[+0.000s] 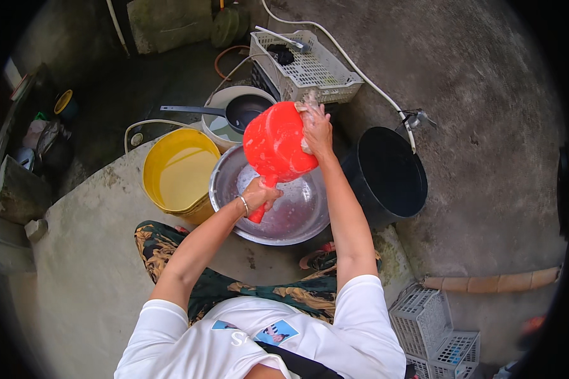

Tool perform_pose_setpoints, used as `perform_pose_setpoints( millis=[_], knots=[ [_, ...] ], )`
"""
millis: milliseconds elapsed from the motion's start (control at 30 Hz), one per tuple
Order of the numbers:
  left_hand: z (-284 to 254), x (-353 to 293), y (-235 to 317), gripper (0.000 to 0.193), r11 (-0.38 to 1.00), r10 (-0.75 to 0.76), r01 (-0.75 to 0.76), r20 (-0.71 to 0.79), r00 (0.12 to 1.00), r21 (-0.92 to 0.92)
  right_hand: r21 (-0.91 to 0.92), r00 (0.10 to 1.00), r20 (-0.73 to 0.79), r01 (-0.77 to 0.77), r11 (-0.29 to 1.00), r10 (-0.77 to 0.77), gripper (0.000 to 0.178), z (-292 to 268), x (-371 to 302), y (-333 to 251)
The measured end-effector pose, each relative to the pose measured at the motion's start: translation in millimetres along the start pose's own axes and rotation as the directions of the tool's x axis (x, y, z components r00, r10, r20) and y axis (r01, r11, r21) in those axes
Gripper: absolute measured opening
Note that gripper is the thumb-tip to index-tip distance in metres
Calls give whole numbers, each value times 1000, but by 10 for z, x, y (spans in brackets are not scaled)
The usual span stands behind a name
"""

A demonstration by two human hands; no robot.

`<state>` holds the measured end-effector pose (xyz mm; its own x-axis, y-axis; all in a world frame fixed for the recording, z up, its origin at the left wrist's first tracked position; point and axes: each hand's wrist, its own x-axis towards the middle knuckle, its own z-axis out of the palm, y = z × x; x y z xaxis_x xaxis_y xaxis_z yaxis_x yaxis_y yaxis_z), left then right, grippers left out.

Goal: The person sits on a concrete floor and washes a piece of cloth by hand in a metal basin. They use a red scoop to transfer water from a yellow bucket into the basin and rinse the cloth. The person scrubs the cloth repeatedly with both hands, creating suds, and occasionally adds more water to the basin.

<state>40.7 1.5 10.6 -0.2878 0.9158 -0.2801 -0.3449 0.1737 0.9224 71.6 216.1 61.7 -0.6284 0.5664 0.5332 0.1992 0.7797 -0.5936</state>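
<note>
Concrete floor [95, 252] surrounds everything. From the lower edge both arms [352, 234] stretch forward to mid-frame: the left hand [261, 194] has its grip wrapped around one red dipper [275, 142] by the handle, above one metal basin [303, 221]; the right hand [317, 129] bends against the dipper's upper right edge, whether pinching I cannot tell. Around stand one yellow bucket [171, 150], one black bucket [367, 202], one white bucket [220, 99]; upper centre, one pale crate [310, 69].

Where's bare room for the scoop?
Bare concrete lies left of the patterned trousers and yellow bucket, and right of the black bucket. Crowded: beneath and beyond the red scoop, where the metal basin, white bucket and crate stand close.
</note>
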Motion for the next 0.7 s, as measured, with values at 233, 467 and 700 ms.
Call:
perform_pose_setpoints(
  millis=[233, 467, 700],
  knots=[
    [-91, 68, -202, 15, 998, -61, 61, 4, 998, -7, 287, 984, 36, 155, 945, -172, 29, 167, -606, -716],
    [-87, 32, 28, 15, 999, -1, -1, -52, 999, -36, 185, 993, -21, -110, 977, 116, 33, 50, -178, 84],
    [-157, 202, 309, 15, 961, 228, -178, -239, 944, 213, 193, 554, 476, -823, 534, 683, 20, 646, -1125, 495]
  ],
)
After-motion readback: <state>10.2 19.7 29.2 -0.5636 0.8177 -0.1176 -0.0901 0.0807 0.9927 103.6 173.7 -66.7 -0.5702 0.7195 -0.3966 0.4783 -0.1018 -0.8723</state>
